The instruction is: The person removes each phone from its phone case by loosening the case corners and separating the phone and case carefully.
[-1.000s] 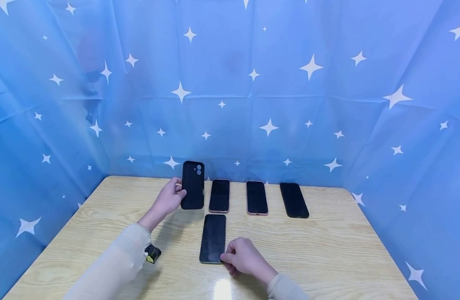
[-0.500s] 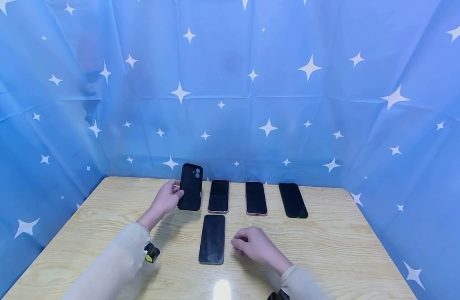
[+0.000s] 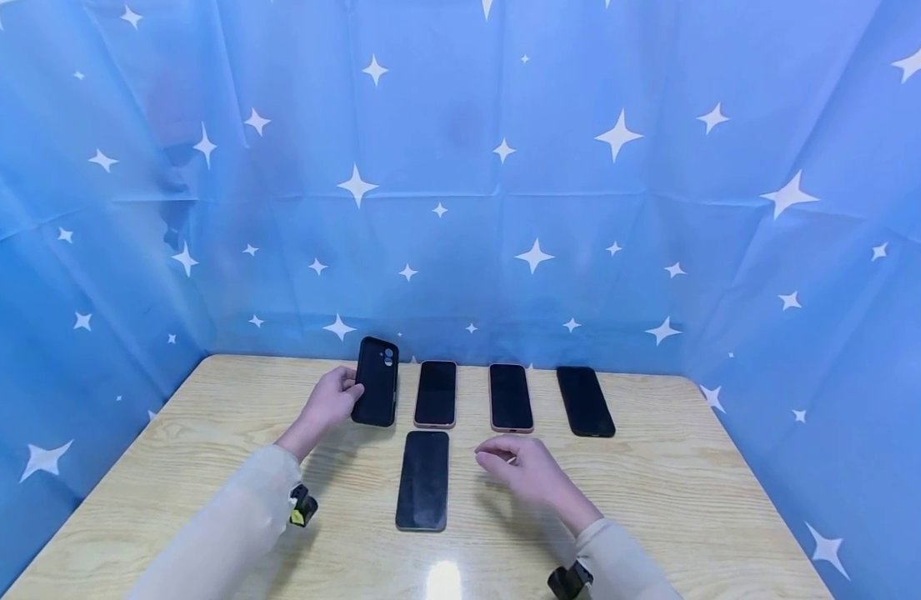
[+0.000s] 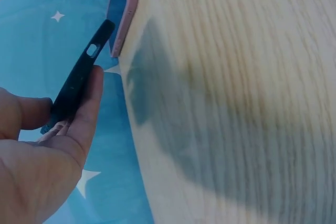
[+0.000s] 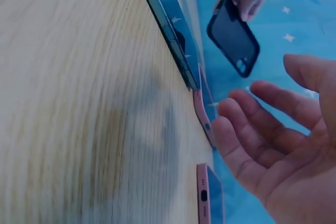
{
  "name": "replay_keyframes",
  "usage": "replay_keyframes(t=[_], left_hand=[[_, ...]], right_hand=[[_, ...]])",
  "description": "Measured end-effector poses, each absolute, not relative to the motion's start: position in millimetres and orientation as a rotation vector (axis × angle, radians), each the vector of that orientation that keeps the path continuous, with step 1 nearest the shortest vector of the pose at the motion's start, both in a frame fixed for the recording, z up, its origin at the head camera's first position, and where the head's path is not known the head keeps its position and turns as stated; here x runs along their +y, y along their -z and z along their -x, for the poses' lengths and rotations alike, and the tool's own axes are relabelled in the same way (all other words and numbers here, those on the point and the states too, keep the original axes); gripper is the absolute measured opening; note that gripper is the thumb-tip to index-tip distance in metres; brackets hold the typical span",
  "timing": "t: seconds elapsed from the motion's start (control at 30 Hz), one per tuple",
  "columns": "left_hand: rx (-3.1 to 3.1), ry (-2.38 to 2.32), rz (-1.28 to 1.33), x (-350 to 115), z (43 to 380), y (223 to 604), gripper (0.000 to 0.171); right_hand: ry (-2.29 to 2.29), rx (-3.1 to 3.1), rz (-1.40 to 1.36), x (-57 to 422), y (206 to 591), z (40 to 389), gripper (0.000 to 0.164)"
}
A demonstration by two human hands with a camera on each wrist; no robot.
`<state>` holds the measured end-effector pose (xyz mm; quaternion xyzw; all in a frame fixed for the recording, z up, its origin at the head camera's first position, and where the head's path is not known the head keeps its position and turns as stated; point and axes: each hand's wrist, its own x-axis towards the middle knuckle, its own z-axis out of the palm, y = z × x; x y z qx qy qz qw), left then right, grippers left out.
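Note:
My left hand point(image 3: 331, 402) pinches a black phone case point(image 3: 376, 382) by its left edge, tilted up above the table's back left. Camera cutouts show near the case's top corner. In the left wrist view the case point(image 4: 79, 80) appears edge-on between thumb and fingers. My right hand point(image 3: 529, 472) hovers over the table with relaxed fingers and nothing in them. Left of it a dark phone point(image 3: 422, 481) lies screen up, apart from the fingers. The right wrist view shows the right hand's fingers point(image 5: 252, 148) loosely bent, thumb apart.
Along the back edge lie a pink-edged phone point(image 3: 435, 394), a second pink-edged phone point(image 3: 511, 397) and a black phone point(image 3: 585, 402). The wooden table point(image 3: 678, 517) meets a blue curtain point(image 3: 460, 167) with white stars at the back and sides.
My right hand has left the lower corner of the near phone and moved up and to the right. The left hand has lowered the phone case slightly and shifted it left.

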<state>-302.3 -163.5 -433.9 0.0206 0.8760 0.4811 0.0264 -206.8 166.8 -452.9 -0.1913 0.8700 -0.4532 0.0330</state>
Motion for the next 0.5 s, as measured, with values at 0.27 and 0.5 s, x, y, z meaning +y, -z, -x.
replay_keyframes(t=[0.27,0.5], left_hand=[[2.754,-1.389,-0.053,-163.8,313.1,448.2,0.033],[2.758,-1.379,-0.013,-163.4,321.0,458.2,0.032]], right_hand=[[1.479,2.713,0.592,169.1,451.9,207.2,0.028],[1.515,2.716,0.556,169.8,453.8,206.2,0.027]])
